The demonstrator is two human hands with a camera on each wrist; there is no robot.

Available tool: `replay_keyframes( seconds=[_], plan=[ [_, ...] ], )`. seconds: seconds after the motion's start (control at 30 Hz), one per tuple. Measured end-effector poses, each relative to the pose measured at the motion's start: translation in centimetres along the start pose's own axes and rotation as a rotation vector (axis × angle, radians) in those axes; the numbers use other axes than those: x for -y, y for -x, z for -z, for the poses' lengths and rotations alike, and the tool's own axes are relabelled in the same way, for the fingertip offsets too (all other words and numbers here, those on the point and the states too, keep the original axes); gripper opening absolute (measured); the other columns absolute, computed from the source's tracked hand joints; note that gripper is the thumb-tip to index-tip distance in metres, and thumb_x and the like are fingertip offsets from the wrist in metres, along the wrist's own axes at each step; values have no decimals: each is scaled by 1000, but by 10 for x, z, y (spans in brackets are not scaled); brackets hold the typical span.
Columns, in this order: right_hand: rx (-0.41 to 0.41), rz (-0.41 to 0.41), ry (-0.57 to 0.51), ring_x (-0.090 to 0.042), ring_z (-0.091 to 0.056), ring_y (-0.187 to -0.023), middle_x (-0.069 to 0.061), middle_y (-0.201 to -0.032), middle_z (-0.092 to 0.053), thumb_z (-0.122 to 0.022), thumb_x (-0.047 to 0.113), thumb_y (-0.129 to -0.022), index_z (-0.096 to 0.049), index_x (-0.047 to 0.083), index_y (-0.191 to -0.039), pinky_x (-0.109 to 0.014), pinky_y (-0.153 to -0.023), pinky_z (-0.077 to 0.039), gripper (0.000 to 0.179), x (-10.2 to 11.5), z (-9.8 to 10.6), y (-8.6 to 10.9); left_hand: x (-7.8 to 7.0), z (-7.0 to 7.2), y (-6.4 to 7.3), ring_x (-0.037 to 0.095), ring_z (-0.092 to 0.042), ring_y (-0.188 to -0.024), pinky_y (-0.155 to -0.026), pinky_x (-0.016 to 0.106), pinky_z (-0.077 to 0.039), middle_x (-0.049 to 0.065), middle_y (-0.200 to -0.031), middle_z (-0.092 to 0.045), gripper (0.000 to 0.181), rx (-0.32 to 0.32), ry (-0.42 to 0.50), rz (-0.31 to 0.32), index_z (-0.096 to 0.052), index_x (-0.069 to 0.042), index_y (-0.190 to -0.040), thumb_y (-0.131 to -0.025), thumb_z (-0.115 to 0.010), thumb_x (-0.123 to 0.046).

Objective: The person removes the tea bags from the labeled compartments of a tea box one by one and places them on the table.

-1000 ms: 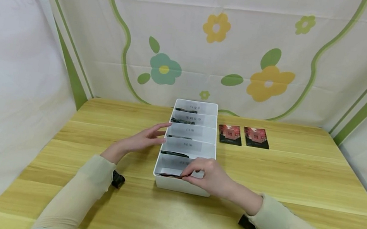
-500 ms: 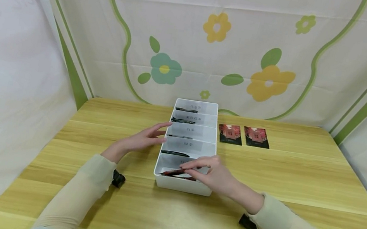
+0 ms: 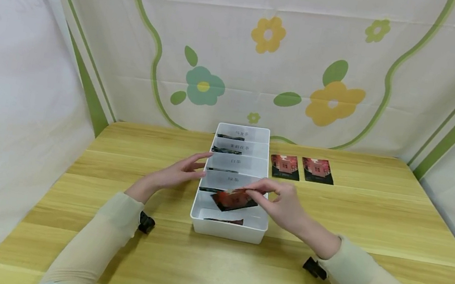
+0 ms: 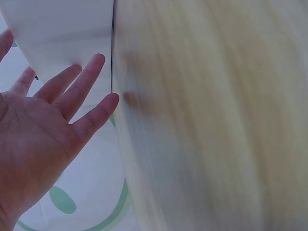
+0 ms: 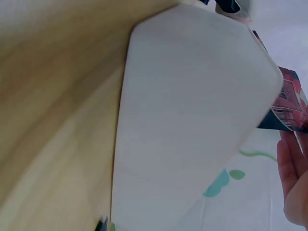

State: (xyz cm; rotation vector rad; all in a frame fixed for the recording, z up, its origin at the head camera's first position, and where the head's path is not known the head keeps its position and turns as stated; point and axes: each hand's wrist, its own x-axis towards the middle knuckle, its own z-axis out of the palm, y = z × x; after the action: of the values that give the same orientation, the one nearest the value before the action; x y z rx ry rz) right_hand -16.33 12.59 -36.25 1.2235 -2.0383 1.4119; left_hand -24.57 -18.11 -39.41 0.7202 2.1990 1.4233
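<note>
A long white divided box [image 3: 229, 232] stands on the table, its compartments marked with printed labels. My right hand [image 3: 285, 207] pinches a red-and-black tea sachet [image 3: 234, 201] by one edge, tilted over the nearest compartment. The same sachet [image 5: 290, 103] shows past the box's rim in the right wrist view, beside my fingers [image 5: 288, 163]. Another sachet [image 3: 227, 220] leans at the front wall of that compartment. My left hand [image 3: 177, 173] lies at the box's left side with fingers spread, fingertips right at the rim; its palm [image 4: 36, 139] is bare in the left wrist view.
Two red-and-black sachets [image 3: 285, 167] lie flat side by side on the wooden table [image 3: 140, 265], right of the box. Dark sachets [image 3: 227, 151] stand in the farther compartments. A flower-printed cloth [image 3: 238, 66] hangs behind the table.
My right hand has drawn one sachet up out of the nearest compartment and moved it slightly right and away from me. The left hand has stayed in place.
</note>
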Motion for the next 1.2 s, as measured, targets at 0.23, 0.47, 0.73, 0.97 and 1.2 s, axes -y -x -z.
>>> replay_keyframes(
  seconds=[0.23, 0.47, 0.73, 0.97, 1.2],
  plan=[
    [-80, -1, 61, -12, -68, -73, -11, -85, -72, -70, -17, -79, -73, 1, -94, -19, -66, -53, 23, 1, 24, -5, 0, 0, 0, 37, -23, -142, -112, 54, -21, 11, -160, -14, 61, -6, -9, -5, -22, -20, -155, -102, -52, -22],
    [-161, -26, 185, -3, -65, -75, -14, -83, -71, -70, -12, -82, -72, -1, -92, -16, -67, -51, 15, 0, 51, 3, -1, -1, 0, 36, -24, -142, -112, 54, -21, 13, -159, -17, 61, -4, -19, 5, -22, -21, -155, -102, -53, -24],
    [-215, -134, 294, 5, -62, -74, -14, -85, -70, -65, -21, -80, -70, -3, -95, -11, -65, -48, 24, -2, 82, 21, 1, 0, 0, 36, -24, -142, -112, 54, -21, 12, -159, -17, 61, 1, -10, -9, -22, -20, -155, -102, -53, -23],
    [-255, -216, 380, 8, -61, -78, 8, -92, -69, -62, -21, -80, -69, -5, -99, -8, -67, -47, 26, -12, 113, 41, 2, 1, 3, 35, -24, -142, -111, 53, -22, 16, -158, -20, 62, 4, 10, -14, -22, -17, -155, -102, -53, -22],
    [-260, -318, 455, 13, -56, -79, 28, -94, -57, -62, -16, -84, -65, -6, -105, -6, -65, -44, 24, -24, 140, 55, 3, 2, 5, 35, -25, -142, -112, 52, -22, 16, -158, -21, 61, -4, 13, -21, -23, -17, -155, -102, -53, -19]
  ],
)
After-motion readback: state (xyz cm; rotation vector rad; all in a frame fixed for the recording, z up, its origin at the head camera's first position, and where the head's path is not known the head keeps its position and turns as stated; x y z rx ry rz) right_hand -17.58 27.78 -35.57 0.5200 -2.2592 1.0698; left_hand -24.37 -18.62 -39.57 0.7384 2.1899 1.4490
